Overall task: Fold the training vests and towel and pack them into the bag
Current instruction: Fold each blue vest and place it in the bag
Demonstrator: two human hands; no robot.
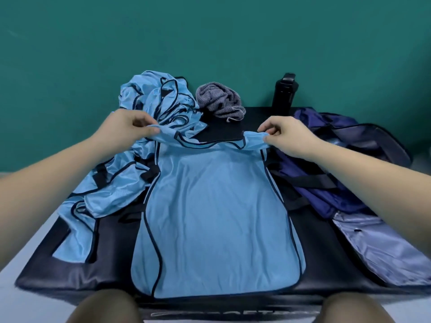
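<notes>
An indoor floor space, likely a gym or sports room: a plain teal wall fills the upper half, and a dark padded mat lies on pale floor below, carrying training vests, a duffel bag and a black bottle.

Light-blue vest, grey striped towel

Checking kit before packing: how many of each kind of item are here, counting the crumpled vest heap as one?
Flat light blue vest: 1
Crumpled vest heap: 1
Grey striped towel: 1
Black bottle: 1
Navy bag: 1
Total: 5
</notes>
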